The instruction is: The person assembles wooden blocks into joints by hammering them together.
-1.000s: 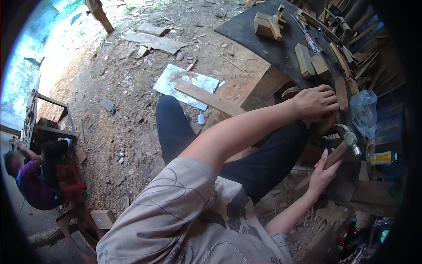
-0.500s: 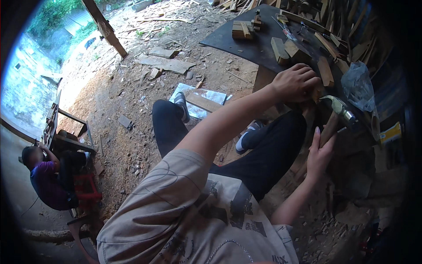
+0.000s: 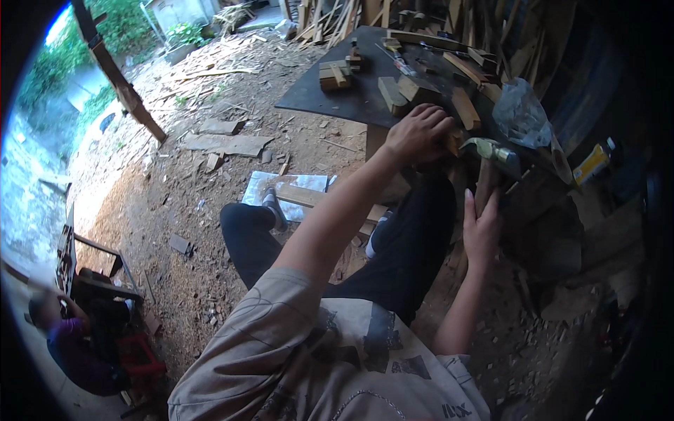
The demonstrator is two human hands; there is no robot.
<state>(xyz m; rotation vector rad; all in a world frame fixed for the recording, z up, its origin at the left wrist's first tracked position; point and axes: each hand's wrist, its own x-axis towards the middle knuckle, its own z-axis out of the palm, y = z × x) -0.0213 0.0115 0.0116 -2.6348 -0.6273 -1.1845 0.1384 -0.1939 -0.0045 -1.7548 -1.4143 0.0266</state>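
L hand point(image 3: 421, 133) curled mostly closed over part-hidden wooden piece point(image 3: 455, 142) by table's point(image 3: 312, 97) near edge, prob. to steady it. R hand point(image 3: 483, 228) wrapped round hammer point(image 3: 486, 181) handle, thumb along it, prob. for control; hammer head's beside piece. Wood blocks point(image 3: 419, 92) near same edge, prob. for reach.

Over the last second the view has swung up and to the right, so the dark table point(image 3: 305, 100) sits lower and farther left and a plank pile point(image 3: 340, 21) has appeared beyond it. The hammer point(image 3: 485, 184) in the right hand point(image 3: 482, 230) now looks nearly upright, its head beside the left hand point(image 3: 421, 133) rather than below; the left foot point(image 3: 272, 202) has come into sight.
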